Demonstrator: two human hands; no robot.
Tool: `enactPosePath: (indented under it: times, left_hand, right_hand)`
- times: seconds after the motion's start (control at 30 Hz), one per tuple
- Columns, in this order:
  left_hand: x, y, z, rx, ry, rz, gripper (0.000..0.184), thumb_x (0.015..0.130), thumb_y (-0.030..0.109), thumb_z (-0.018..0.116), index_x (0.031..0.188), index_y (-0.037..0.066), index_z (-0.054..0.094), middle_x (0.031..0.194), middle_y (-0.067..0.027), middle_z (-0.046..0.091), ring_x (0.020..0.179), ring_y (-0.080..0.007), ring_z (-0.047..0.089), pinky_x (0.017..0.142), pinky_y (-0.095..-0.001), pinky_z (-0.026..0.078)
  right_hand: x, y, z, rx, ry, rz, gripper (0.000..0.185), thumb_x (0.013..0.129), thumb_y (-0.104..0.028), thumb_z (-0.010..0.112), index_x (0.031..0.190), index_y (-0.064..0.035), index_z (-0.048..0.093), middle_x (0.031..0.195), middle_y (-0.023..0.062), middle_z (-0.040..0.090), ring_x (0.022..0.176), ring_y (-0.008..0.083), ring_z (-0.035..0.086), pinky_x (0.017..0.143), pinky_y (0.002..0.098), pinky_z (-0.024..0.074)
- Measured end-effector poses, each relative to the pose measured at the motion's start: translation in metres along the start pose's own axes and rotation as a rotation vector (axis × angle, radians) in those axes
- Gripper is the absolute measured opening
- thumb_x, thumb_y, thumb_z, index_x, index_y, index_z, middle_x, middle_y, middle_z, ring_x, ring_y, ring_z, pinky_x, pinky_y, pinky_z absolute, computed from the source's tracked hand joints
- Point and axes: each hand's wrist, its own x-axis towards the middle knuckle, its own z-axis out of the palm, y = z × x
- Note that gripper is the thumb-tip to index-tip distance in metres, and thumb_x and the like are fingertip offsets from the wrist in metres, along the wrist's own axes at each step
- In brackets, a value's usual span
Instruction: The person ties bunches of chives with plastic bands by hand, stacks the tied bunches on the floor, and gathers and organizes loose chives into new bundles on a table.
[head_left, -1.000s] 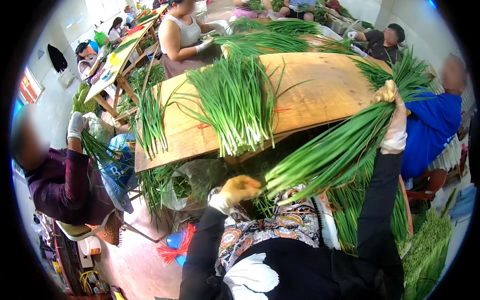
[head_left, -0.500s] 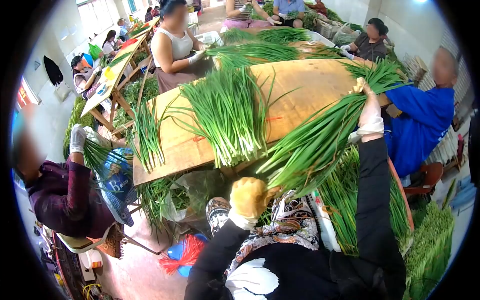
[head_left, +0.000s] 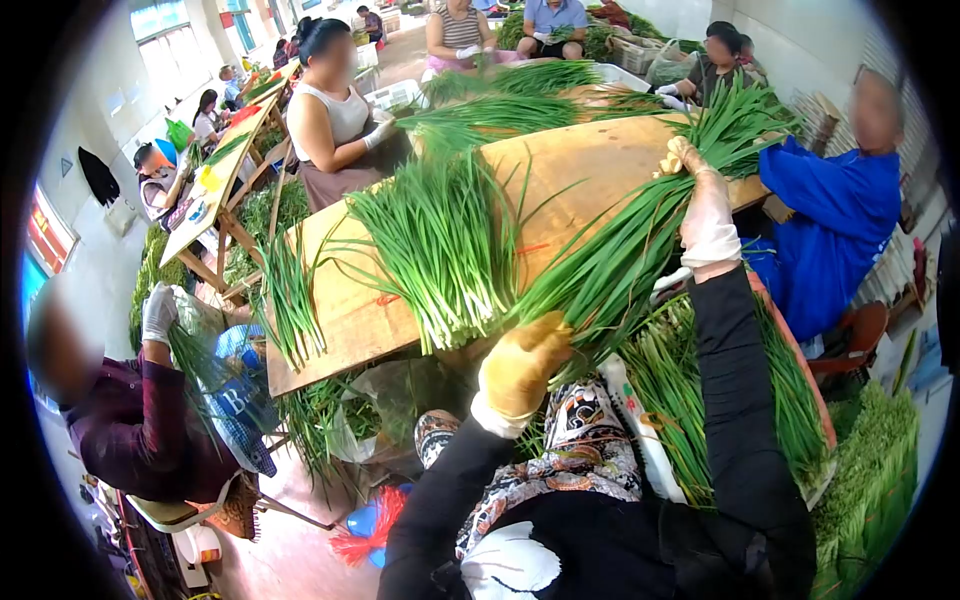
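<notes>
My right hand (head_left: 688, 170), in a pale glove, is closed around a long bundle of garlic chives (head_left: 625, 255) at the table's right side. The bundle slants down toward my lap, its green leaves hanging toward me. At its lower end, my left hand (head_left: 525, 365), in a yellowed glove, has its fingers curled against the leaves; the fingertips are partly hidden. Left of the bundle, a thick pile of garlic chives (head_left: 435, 250) lies on the wooden table (head_left: 570, 170), white stems facing me. A thinner bunch (head_left: 292, 305) rests near the left edge.
Beside my right leg stands a crate of garlic chives (head_left: 690, 400). A blue-clad person (head_left: 830, 215) sits at the right, and a person in dark sleeves (head_left: 150, 430) at the left. Red strings (head_left: 370, 530) hang low near the floor. More people work behind the table.
My left hand has moved up and right, to the lower end of the bundle. My right hand and the bundle appear slightly further left as the view shifts.
</notes>
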Motion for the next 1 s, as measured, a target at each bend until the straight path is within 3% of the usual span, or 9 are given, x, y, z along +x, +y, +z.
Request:
enactPosePath:
  times: [0.23,0.43,0.53,0.57,0.67,0.77,0.83,0.93,1.0]
  left_hand:
    - [-0.006,0.009,-0.006,-1.035,0.445,-0.272,0.012,0.079,0.004,0.056,0.091,0.000,0.056,0.096,-0.0168,0.059,0.086,-0.0250,0.059,0.074,-0.0340,0.048]
    - [-0.133,-0.043,-0.012,0.253,-1.234,-0.204,0.017,0.075,0.015,0.048,0.082,0.010,0.062,0.071,-0.0101,0.061,0.070,-0.0281,0.060,0.059,-0.0334,0.048]
    - [-0.135,-0.063,-0.033,0.432,-1.347,-0.295,0.027,0.068,0.025,0.056,0.086,0.005,0.060,0.083,-0.0104,0.062,0.069,-0.0263,0.061,0.062,-0.0358,0.049]
    - [-0.085,-0.040,-0.055,0.389,-1.337,-0.477,0.080,0.055,0.048,0.071,0.118,0.006,0.046,0.106,-0.0144,0.056,0.096,-0.0262,0.056,0.080,-0.0332,0.045]
    - [0.005,-0.016,-0.097,-0.565,-0.843,-0.675,0.088,0.055,0.020,0.081,0.127,0.003,0.033,0.121,-0.0156,0.047,0.111,-0.0251,0.045,0.093,-0.0332,0.037]
    - [0.071,-0.008,-0.088,-0.600,-0.115,-0.129,0.116,0.046,0.016,0.082,0.135,0.001,0.009,0.140,-0.0145,0.017,0.128,-0.0245,0.018,0.104,-0.0374,0.015]
    - [0.104,0.008,-0.073,-0.654,0.040,-0.315,0.123,0.045,0.015,0.083,0.136,0.007,0.001,0.140,-0.0198,0.012,0.129,-0.0255,0.014,0.104,-0.0377,0.012]
    - [0.126,0.026,-0.047,-0.761,0.131,-0.352,0.104,0.052,0.014,0.081,0.134,0.007,0.018,0.137,-0.0163,0.022,0.126,-0.0291,0.023,0.102,-0.0439,0.020]
    - [0.127,0.028,-0.042,-1.124,0.342,-0.548,0.070,0.052,0.001,0.078,0.113,0.003,0.044,0.105,-0.0128,0.055,0.097,-0.0229,0.053,0.087,-0.0349,0.043]
  right_hand:
    - [0.006,-0.009,-0.011,-0.027,-0.005,-0.034,0.015,0.080,-0.017,0.060,0.081,-0.0017,0.059,0.073,0.0039,0.057,0.063,0.0142,0.054,0.060,0.0278,0.0471]
    - [0.025,-0.029,-0.029,0.022,-0.046,-0.127,0.015,0.079,-0.016,0.060,0.078,-0.0014,0.059,0.068,0.0038,0.056,0.059,0.0141,0.053,0.057,0.0268,0.0463]
    - [0.021,-0.044,-0.023,0.056,-0.140,-0.147,0.013,0.077,-0.015,0.061,0.072,-0.0038,0.057,0.063,0.0027,0.054,0.056,0.0123,0.051,0.055,0.0248,0.0439]
    - [0.018,-0.045,-0.020,0.039,-0.235,-0.138,0.013,0.076,-0.014,0.061,0.070,-0.0049,0.056,0.062,0.0023,0.054,0.055,0.0116,0.050,0.055,0.0241,0.0429]
    - [0.003,-0.040,0.010,-0.012,-0.308,-0.125,0.011,0.076,-0.015,0.062,0.073,-0.0057,0.056,0.065,0.0019,0.055,0.059,0.0104,0.051,0.056,0.0238,0.0423]
    - [-0.024,-0.039,0.049,-0.208,-0.403,-0.025,0.013,0.078,-0.018,0.061,0.082,-0.0058,0.059,0.074,0.0029,0.060,0.065,0.0115,0.054,0.062,0.0242,0.0454]
    - [-0.032,-0.028,0.072,-0.317,-0.532,-0.099,0.021,0.076,-0.023,0.065,0.087,-0.0057,0.061,0.072,-0.0011,0.059,0.064,0.0085,0.055,0.059,0.0225,0.0466]
    - [-0.065,-0.035,0.108,-0.342,-0.791,-0.118,0.033,0.078,-0.022,0.063,0.104,-0.0031,0.054,0.094,0.0051,0.059,0.085,0.0136,0.054,0.078,0.0280,0.0436]
    - [-0.065,-0.028,0.129,-0.316,-1.024,-0.182,0.046,0.078,-0.027,0.062,0.113,-0.0013,0.047,0.103,0.0096,0.054,0.095,0.0180,0.049,0.086,0.0306,0.0392]
